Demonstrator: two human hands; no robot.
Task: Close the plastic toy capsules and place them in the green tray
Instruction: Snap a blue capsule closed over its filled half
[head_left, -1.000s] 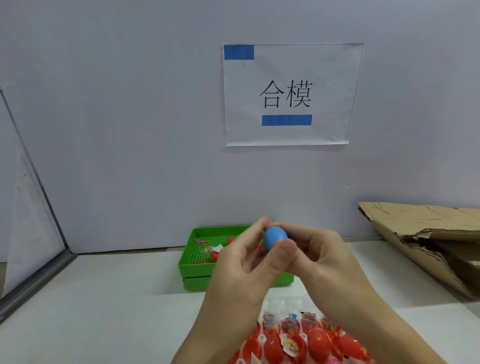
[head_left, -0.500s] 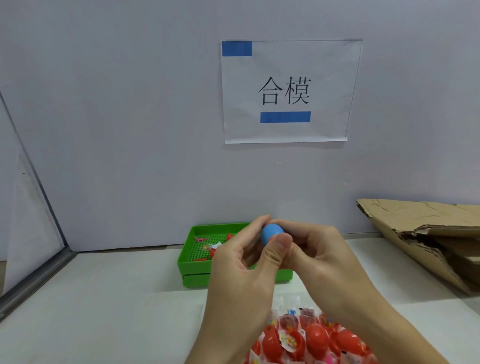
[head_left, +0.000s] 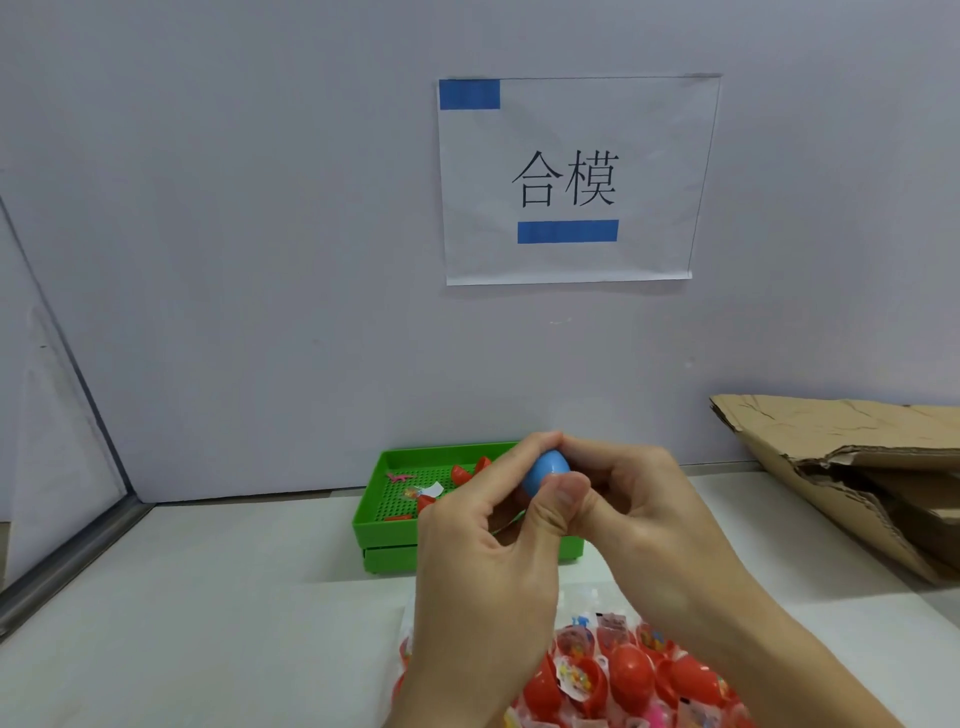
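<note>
**Operator:** Currently, from my remote station, I read both hands raised together above the table; the left hand (head_left: 483, 551) and the right hand (head_left: 649, 514) meet at one blue capsule (head_left: 545, 470); left thumb and forefinger pinch it from the near and far sides; the right hand's fingers curl round its right end.

**Supervisor:** Confirm grip state and capsule condition.

**Operator:** Grip state: both hands closed round the blue capsule; neither holds anything else that I can see. Capsule condition: only the upper left part of the shell shows between the fingers; whether its halves are fully seated, I cannot tell.

**Supervisor:** Location of the destination?

**Operator:** The green tray (head_left: 384, 525) sits on the white table (head_left: 208, 623), against the back wall, directly beyond the hands and partly hidden by them; the capsule is held in the air in front of it, not inside it. Tray contents: red capsule pieces (head_left: 462, 472), a small pink item and a scrap of white paper on the perforated floor.

**Supervisor:** Remaining stock?

**Operator:** A clear bag of red capsules (head_left: 634, 675) lies at the near edge, beneath the wrists; torn cardboard (head_left: 841, 467) lies at the right; a paper sign (head_left: 571, 179) with blue tape hangs on the wall.
</note>
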